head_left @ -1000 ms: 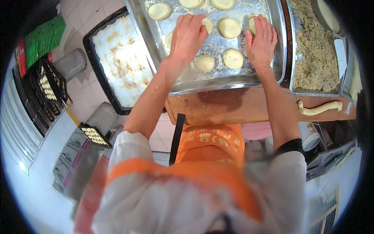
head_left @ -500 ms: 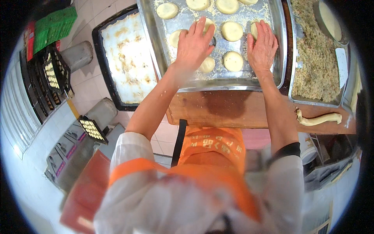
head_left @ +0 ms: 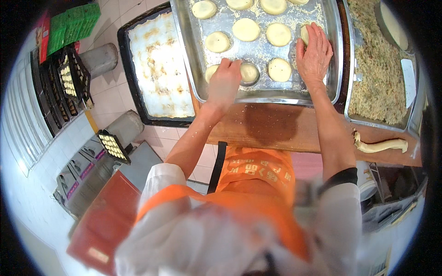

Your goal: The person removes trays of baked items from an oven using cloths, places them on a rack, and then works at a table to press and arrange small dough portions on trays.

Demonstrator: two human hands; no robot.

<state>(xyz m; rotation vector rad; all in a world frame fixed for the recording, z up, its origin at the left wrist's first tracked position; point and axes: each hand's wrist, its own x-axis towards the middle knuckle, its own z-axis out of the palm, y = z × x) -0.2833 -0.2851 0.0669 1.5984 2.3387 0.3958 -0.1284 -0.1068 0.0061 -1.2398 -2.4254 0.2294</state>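
Round pale dough discs, several of them, lie in a shallow metal tray [head_left: 276,100] dusted with crumbs. My left hand [head_left: 223,83] is at the tray's near left, its fingers closed on the edge of a thin dark metal ring [head_left: 251,85]. That ring surrounds one dough disc [head_left: 249,72], and another disc [head_left: 211,72] is partly covered by the same hand. On the tray's right side my right hand [head_left: 315,57] rests with fingers stretched out, over a dough disc [head_left: 304,33] that it partly hides. Uncovered between the hands sits a further disc [head_left: 279,70].
A paper-lined black baking tray [head_left: 156,69] stands left of the metal tray. To the right is a tray of crumbly filling [head_left: 375,92] with a white scraper [head_left: 408,83]. A dough strip [head_left: 380,145] lies on the wooden table edge [head_left: 276,131]. Green crates [head_left: 73,27] are stacked far left.
My left hand has moved nearer to me with the ring, from a farther disc to one in the near row. My right hand stays at the same disc. The view has shifted slightly.
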